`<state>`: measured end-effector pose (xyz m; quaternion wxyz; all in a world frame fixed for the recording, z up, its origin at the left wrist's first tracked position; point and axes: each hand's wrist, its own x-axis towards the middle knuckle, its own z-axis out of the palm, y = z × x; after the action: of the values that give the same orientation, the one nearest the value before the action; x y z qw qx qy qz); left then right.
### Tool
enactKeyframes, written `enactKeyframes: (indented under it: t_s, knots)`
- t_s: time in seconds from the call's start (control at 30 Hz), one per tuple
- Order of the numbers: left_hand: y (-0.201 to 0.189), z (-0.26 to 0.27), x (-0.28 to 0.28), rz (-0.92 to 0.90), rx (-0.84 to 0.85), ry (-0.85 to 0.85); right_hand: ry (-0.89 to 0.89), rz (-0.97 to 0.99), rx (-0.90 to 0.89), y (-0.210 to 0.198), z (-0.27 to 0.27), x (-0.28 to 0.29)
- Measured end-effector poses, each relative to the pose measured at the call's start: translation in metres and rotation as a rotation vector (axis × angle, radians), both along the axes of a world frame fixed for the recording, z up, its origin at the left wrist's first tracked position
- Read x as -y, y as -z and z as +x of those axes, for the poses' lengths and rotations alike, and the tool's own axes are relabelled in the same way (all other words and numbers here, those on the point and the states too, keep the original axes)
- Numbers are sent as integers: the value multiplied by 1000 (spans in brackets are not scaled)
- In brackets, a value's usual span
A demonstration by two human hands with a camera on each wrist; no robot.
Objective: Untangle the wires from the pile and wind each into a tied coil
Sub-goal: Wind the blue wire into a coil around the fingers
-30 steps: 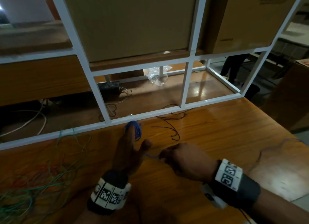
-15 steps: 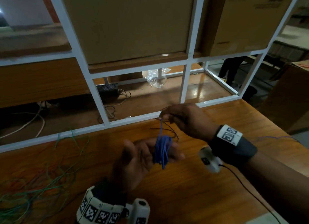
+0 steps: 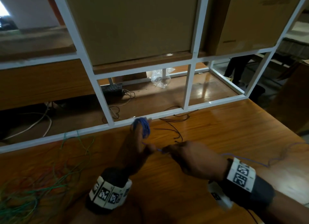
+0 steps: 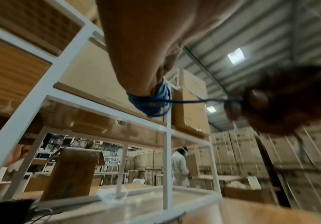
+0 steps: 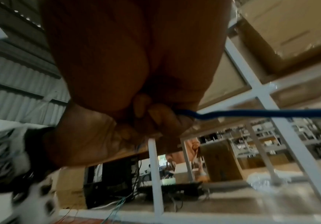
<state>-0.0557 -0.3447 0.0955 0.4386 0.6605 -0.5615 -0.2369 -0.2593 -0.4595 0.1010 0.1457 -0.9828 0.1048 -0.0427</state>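
A blue wire coil (image 3: 143,127) (image 4: 152,104) is wound round the straight fingers of my left hand (image 3: 138,140) (image 4: 148,84), which points away toward the white frame. From the coil a short blue strand (image 3: 158,150) (image 4: 198,100) runs right to my right hand (image 3: 168,151) (image 5: 156,119), which pinches it in curled fingers just right of the left thumb. The blue wire's loose tail (image 3: 275,158) (image 5: 261,114) trails right across the wooden table (image 3: 217,140). A tangled pile of green and orange wires (image 3: 33,190) lies at the left.
A thin black wire (image 3: 173,131) lies on the table beyond my hands. A white metal frame (image 3: 107,123) with cardboard boxes (image 3: 133,22) stands along the table's far edge. Cables and a black power strip (image 3: 112,89) lie behind it. A person in white (image 4: 179,165) stands far off.
My right hand has come down from near the frame to beside the left thumb, laying blue wire round the left fingers. My left hand has turned from palm-up to fingers pointing away.
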Motion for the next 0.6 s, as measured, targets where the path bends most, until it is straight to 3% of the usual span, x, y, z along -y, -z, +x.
enactKeyframes:
  t_s: [0.07, 0.13, 0.23, 0.33, 0.4, 0.6]
  knots:
    - [1, -13, -7, 91, 268, 50, -3, -57, 45, -23, -7, 9]
    - [20, -16, -17, 128, 289, 67, -15, -85, 91, -40, -12, 17]
    - [39, -18, -14, 114, 60, 69, -22, -94, 174, -57, -10, 32]
    - [39, -19, -9, 191, -309, 142, 16, -85, 324, -64, -1, 52]
    - [18, -32, -13, 191, -455, 176, 48, -48, 402, -61, 8, 60]
    - [-12, -37, -14, -90, -785, -128, 142, 83, 453, -16, 39, 52]
